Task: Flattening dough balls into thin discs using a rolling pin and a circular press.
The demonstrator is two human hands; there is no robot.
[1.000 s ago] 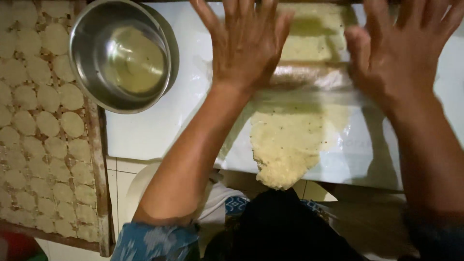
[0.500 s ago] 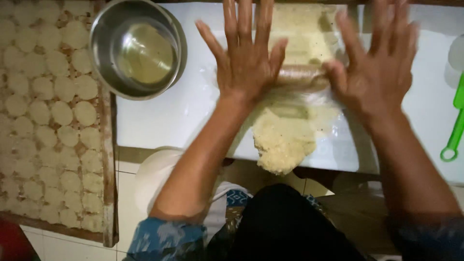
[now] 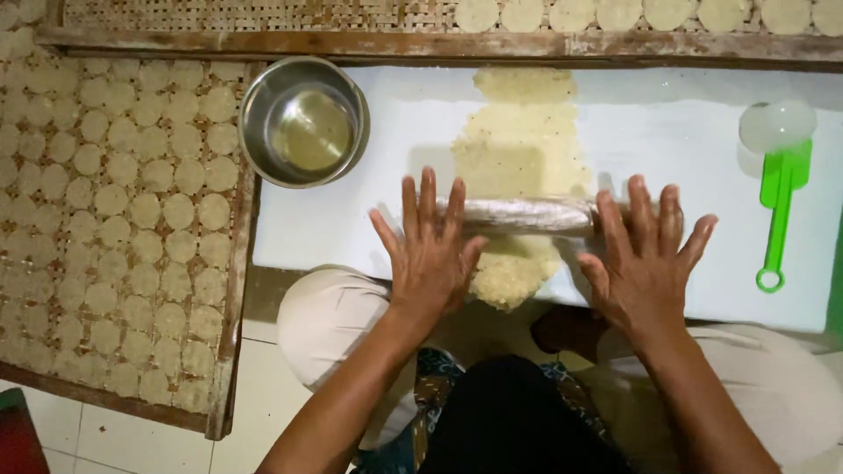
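Pressing flat, my left hand (image 3: 430, 250) and right hand (image 3: 645, 259) lie open with fingers spread on the two ends of the rolling pin (image 3: 527, 215); neither is clenched, the palms only bear down on it. A second ago both hands were set farther up the dough strip (image 3: 522, 149), and half a second ago they had come partway back; now the pin sits close to the near end, with only a short rough lump of dough showing below it at the edge. I judge that the pin has been drawn toward me over the length of the strip, so the far part now lies thin and even while the near tip is not yet flattened. The strip rests on the white counter (image 3: 685, 158), across my lap. To the left of the dough stands a steel bowl (image 3: 303, 123) with a little pale liquid in it. At the right lies a green-handled cutter (image 3: 777, 189) with a round clear head, untouched. Woven trays (image 3: 233, 263) carry rows of cut round discs (image 3: 132, 202) at left and along the top. No packages, labels or signs are in view.
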